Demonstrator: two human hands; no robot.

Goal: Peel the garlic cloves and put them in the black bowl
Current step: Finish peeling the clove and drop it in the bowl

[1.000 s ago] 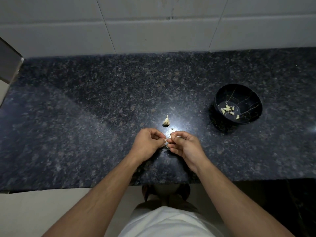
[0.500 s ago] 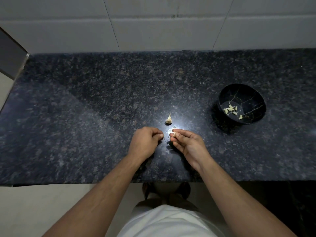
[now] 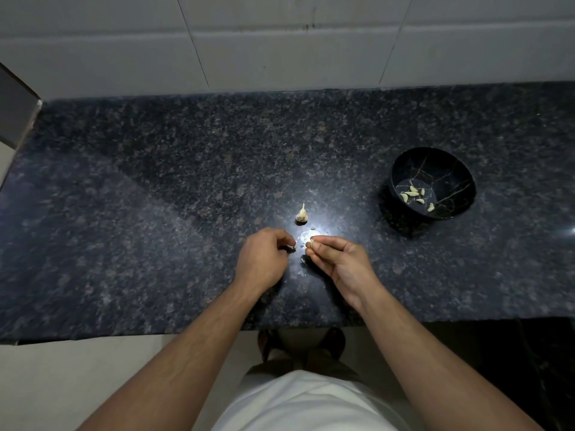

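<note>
My right hand [image 3: 337,262] pinches a small garlic clove [image 3: 310,243] between thumb and fingertips, just above the dark counter. My left hand [image 3: 264,258] is a short gap to its left, fingers curled, with a pale scrap of garlic skin [image 3: 293,246] at its fingertips. A remnant of the garlic head [image 3: 301,214], with a pointed tip, stands on the counter just beyond both hands. The black bowl [image 3: 454,169] with gold veins sits to the right and holds several peeled cloves [image 3: 415,195].
The speckled dark granite counter [image 3: 155,197] runs the whole width, backed by a pale tiled wall [image 3: 280,42]. Its front edge lies close below my wrists. A bright glare spot and tiny peel bits [image 3: 312,228] lie between the hands and the garlic head.
My hands, joined on the clove a second ago, have drawn apart. The right hand keeps the clove and the left has pulled away with a scrap of skin.
</note>
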